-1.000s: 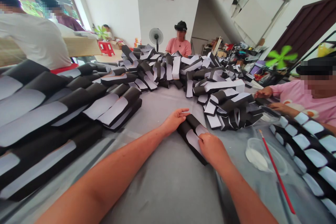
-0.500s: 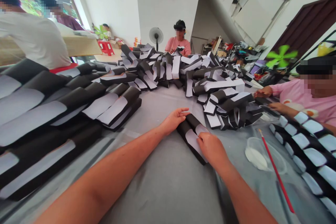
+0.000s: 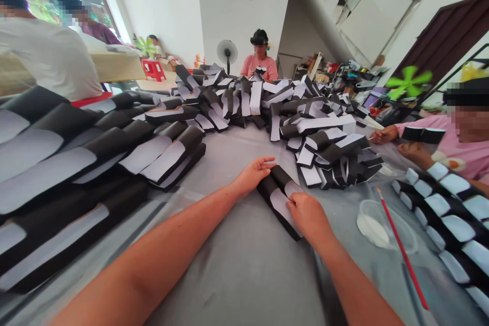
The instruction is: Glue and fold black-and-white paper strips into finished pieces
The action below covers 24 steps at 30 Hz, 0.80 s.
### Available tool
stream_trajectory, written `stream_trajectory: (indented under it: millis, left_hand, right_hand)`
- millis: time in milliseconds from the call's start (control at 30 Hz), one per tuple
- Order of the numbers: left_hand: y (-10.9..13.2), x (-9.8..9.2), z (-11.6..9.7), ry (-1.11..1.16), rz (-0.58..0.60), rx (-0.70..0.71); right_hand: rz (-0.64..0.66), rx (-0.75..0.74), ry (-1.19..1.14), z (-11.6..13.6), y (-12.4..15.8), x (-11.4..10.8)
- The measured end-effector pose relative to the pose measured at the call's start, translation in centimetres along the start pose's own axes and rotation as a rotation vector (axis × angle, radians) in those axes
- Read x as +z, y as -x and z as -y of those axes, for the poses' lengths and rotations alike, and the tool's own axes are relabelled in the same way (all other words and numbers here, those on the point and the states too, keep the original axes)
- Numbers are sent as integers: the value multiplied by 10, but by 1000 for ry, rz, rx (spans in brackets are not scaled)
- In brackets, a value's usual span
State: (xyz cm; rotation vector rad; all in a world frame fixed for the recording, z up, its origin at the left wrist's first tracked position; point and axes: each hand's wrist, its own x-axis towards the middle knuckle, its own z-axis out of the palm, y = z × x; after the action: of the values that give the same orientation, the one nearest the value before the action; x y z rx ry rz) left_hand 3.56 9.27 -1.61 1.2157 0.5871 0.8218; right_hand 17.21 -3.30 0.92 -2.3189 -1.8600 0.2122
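Observation:
In front of me lies a pair of black-and-white folded paper tubes [image 3: 278, 198], side by side and slanting across the table. My left hand [image 3: 255, 174] holds their far end, its fingers reaching over the far side and partly stretched. At the nearer right side, my right hand [image 3: 306, 211] pinches the white part between thumb and curled fingers; some fingertips are hidden behind the paper. Right of it are a clear plastic tub [image 3: 408, 229] with white paste [image 3: 372, 230] inside and a red-handled brush [image 3: 401, 247] resting across its rim.
Large stacks of similar paper tubes [image 3: 72, 153] fill the left side. A loose heap [image 3: 244, 97] spreads across the back. At right, a co-worker in pink [image 3: 428, 132] sits behind a row of joined tubes [image 3: 446, 214]. Another person [image 3: 260, 63] sits opposite, past the heap.
My hands and the paper tubes between them stay in place. The co-worker at right now has a black paper piece raised at the chest and has leaned slightly right.

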Motion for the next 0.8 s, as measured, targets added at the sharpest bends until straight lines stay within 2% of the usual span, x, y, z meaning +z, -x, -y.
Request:
stream_trajectory:
  millis: [233,467,800]
  left_hand:
    - [1,2,-2,-32,-19,-11]
    - [0,0,0,-43,11,14]
    - [2,4,-4,-51,-30,-22]
  right_hand:
    - [2,-5,16,1,1,1]
    - [10,-16,11,3,2,-1]
    - [-8,-54,88,2,3,2]
